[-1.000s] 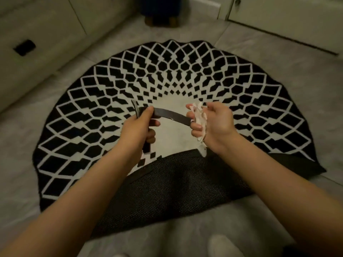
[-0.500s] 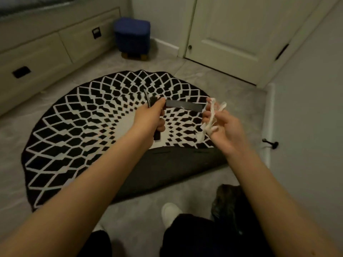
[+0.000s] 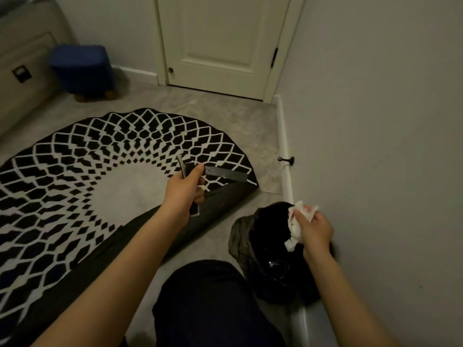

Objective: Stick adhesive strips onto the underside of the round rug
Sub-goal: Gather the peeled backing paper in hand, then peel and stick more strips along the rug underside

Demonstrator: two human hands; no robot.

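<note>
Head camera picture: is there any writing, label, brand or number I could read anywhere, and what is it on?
None. The dark adhesive strip, crumpled white backing paper, black-and-white patterned round rug, blue stool and white door carry no readable text.
</note>
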